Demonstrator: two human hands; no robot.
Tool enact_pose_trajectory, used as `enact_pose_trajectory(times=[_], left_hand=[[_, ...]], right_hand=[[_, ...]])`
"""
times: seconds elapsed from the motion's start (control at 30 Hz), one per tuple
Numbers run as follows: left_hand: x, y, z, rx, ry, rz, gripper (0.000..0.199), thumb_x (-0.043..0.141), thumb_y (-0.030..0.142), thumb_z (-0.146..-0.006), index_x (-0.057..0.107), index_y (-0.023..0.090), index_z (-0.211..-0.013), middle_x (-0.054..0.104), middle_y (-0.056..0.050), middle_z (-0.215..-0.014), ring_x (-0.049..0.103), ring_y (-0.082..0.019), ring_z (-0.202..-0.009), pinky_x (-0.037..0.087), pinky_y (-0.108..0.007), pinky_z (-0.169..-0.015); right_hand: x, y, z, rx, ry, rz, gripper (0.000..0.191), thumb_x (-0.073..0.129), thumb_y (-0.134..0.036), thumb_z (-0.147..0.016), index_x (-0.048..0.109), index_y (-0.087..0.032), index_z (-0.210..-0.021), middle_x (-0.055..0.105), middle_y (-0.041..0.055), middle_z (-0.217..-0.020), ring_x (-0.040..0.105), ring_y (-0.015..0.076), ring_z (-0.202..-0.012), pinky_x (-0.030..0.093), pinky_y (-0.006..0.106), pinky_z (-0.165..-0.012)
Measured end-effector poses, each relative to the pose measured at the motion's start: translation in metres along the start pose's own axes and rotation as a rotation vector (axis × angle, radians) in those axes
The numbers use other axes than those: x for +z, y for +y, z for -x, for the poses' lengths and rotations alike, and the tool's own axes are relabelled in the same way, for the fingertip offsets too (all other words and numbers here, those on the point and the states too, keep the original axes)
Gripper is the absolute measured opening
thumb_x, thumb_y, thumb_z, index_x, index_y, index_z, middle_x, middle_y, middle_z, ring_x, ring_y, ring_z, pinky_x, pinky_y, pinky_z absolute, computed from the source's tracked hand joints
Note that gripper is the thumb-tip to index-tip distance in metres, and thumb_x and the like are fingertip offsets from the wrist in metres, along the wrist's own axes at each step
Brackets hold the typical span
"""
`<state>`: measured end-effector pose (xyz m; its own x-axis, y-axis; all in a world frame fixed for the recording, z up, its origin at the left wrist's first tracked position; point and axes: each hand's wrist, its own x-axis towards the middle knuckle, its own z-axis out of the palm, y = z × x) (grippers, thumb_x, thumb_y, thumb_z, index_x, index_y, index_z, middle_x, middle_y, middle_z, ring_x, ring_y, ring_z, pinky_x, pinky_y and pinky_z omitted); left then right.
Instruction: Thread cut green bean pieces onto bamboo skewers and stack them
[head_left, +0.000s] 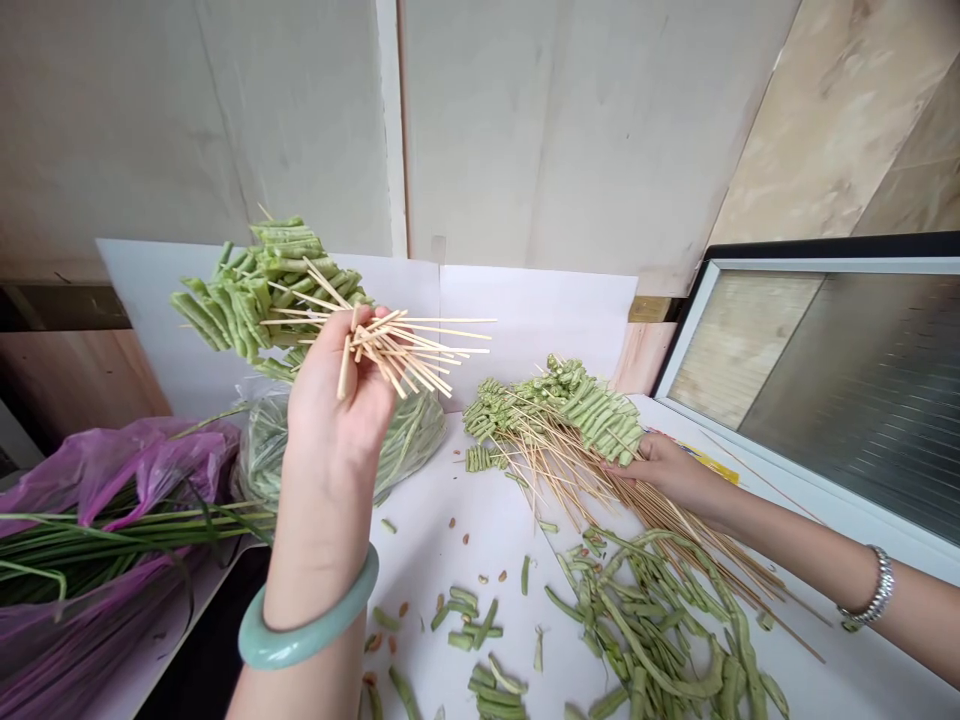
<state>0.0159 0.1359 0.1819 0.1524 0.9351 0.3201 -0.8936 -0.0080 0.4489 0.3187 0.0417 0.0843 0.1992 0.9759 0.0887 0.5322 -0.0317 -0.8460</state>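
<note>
We've got the L hand (341, 375) raised off the table, fingers closed firmly on a bunch of bamboo skewers (420, 340), w/ bare sticks fanning out to the right of the fist. Beyond the hand, pale green bean pieces (255, 290) sit threaded on the sticks, held in the air in front of a white panel (540, 320). The R hand (660, 470) is down on a white board (427, 540), fingers curled over a 2nd bunch of skewers (555, 470) just below a 2nd lot of bean pieces (570, 405). That grip looks closed too, tho we can't tell how tight.

For a sound hold we'd keep the sticks bunched close in the fist & press on bare wood, not on the beans (they look soft, easy to split). Loose long beans (652, 640) lie beside the R hand, w/ chopped bean bits (469, 620) nearer the front. Left of the L arm are a clear plastic bag (416, 435) of beans and a purple plastic bag (142, 460) w/ long green leaves (112, 530). There's a jade bangle (307, 610) on the L wrist, a silver bracelet (870, 590) on the R.
</note>
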Motion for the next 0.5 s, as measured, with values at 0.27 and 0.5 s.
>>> enact_pose_trajectory(times=[0.27,0.5], left_hand=[[-0.008,0.0,-0.004,0.024,0.01,-0.068,0.025,0.045,0.004,-0.088,0.055,0.019,-0.071,0.055,0.002,-0.061,0.059,-0.007,-0.057,0.05,-0.012,-0.057],[0.003,-0.018,0.006,-0.017,0.019,-0.102,0.019,0.046,0.006,-0.087,0.058,0.018,-0.078,0.059,0.0,-0.066,0.062,-0.01,-0.061,0.055,-0.016,-0.059]], right_hand=[[0.002,-0.016,0.009,0.077,0.007,0.06,0.047,0.068,-0.056,-0.064,0.048,-0.021,-0.039,0.046,-0.0012,-0.043,0.045,0.0138,-0.047,0.04,0.028,-0.051],[-0.008,-0.006,0.029,0.059,0.112,0.149,0.046,0.062,-0.059,-0.064,0.044,-0.023,-0.04,0.048,0.0014,-0.044,0.046,0.0166,-0.048,0.042,0.031,-0.053]])
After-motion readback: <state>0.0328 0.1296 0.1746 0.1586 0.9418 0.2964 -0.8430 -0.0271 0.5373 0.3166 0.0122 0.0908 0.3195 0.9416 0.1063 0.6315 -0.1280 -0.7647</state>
